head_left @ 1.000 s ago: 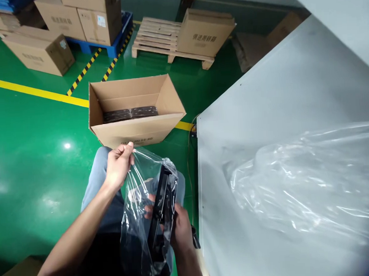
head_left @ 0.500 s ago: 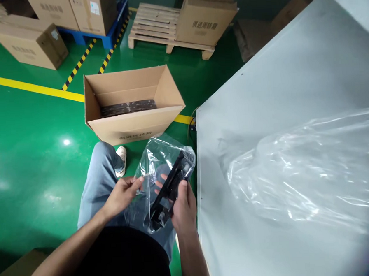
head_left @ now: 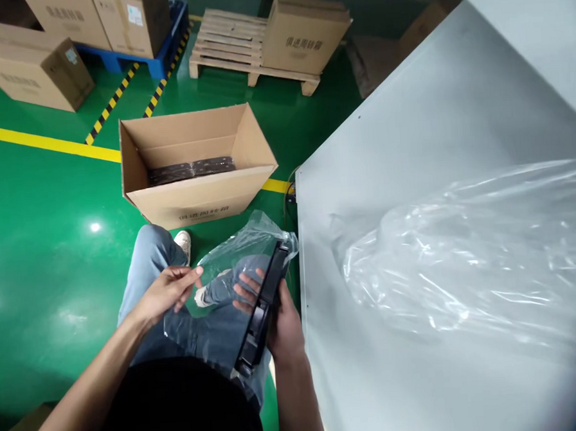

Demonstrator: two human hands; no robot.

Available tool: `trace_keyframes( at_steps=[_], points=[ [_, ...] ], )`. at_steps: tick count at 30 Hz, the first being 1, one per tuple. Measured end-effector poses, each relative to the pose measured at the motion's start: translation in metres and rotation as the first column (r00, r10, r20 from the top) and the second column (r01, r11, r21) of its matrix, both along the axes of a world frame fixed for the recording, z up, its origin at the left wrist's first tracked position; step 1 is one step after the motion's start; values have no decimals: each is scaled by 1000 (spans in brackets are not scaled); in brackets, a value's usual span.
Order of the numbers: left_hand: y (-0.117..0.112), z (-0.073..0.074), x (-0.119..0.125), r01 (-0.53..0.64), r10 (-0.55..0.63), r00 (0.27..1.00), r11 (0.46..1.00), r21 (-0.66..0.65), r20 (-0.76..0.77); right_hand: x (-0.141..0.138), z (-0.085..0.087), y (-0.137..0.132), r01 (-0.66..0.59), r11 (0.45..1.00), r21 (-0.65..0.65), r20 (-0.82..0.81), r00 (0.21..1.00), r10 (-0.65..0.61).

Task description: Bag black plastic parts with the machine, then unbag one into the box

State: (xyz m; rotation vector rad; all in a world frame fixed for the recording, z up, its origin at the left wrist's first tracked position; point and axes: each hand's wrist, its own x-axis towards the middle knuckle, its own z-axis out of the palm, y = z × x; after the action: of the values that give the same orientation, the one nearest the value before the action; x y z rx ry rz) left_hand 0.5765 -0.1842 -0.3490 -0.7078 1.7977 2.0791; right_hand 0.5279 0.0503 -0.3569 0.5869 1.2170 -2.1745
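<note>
My right hand (head_left: 285, 325) grips a long black plastic part (head_left: 261, 310) from its right side, with fingers showing behind it through clear film. The part is tilted, its upper end pointing away and to the right, and it sits inside a clear plastic bag (head_left: 236, 247). Pinched between the thumb and fingers of my left hand (head_left: 173, 289) is the left edge of that bag, which is pulled out sideways from the part. Both hands are above my lap. What kind of part it is, I cannot tell.
An open carton (head_left: 205, 200) with several dark, film-wrapped pieces (head_left: 191, 170) stands on the floor ahead. On the right, a grey-white table (head_left: 374, 378) bears a large clear plastic sheet (head_left: 445, 265). Farther back are a wooden pallet (head_left: 228, 42), a blue pallet (head_left: 157, 66) and closed cartons (head_left: 302, 38).
My left hand has moved left, stretching the bag wider. The black part has turned in my right hand and now shows a narrower side. The whole view has shifted slightly.
</note>
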Motion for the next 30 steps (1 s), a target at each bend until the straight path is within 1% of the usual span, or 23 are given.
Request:
trace_keyframes(
  at_steps=[1,3,5,8,11,14,16,20,22,24,25,27,29,30],
  points=[
    [-2,-1,1,-13,10,999,998,-67,-53,1,0,-2,2,1000,19,-8,1000,-2],
    [-6,0,0,-76,47,987,977,-197,-151,4,1,-6,-10,998,61,-31,999,12],
    [-6,7,-7,-137,80,972,957,-256,-220,7,4,-11,-54,994,90,-56,997,60],
    [2,24,-27,-179,103,951,952,-247,-290,12,7,-17,-151,981,123,-97,982,163],
    [10,41,-50,-203,124,934,955,-214,-334,15,8,-18,-231,958,170,-127,959,253],
    [11,51,-62,-292,222,908,944,-155,-357,18,11,-11,-293,934,203,-133,937,322],
    [7,54,-64,-351,292,890,929,-118,-351,18,15,-6,-331,930,157,-126,928,352],
    [-3,51,-67,-366,354,896,931,5,-270,16,25,-2,-376,925,-49,-105,923,370],
    [-7,48,-70,-361,370,909,929,83,-191,15,26,-4,-369,922,-119,-94,928,360],
    [-11,45,-73,-372,394,908,914,160,-140,14,24,-7,-337,928,-161,-69,941,330],
    [-13,42,-73,-389,418,898,899,199,-134,14,22,-8,-313,934,-171,-52,950,309],
    [-17,36,-70,-446,494,858,852,273,-140,14,17,-10,-254,951,-178,-18,967,255],
    [-18,26,-61,-511,566,817,799,315,-111,12,12,-11,-186,965,-183,6,982,191],
    [-17,19,-54,-536,585,807,782,318,-78,11,10,-11,-150,971,-188,11,988,155]
  ],
)
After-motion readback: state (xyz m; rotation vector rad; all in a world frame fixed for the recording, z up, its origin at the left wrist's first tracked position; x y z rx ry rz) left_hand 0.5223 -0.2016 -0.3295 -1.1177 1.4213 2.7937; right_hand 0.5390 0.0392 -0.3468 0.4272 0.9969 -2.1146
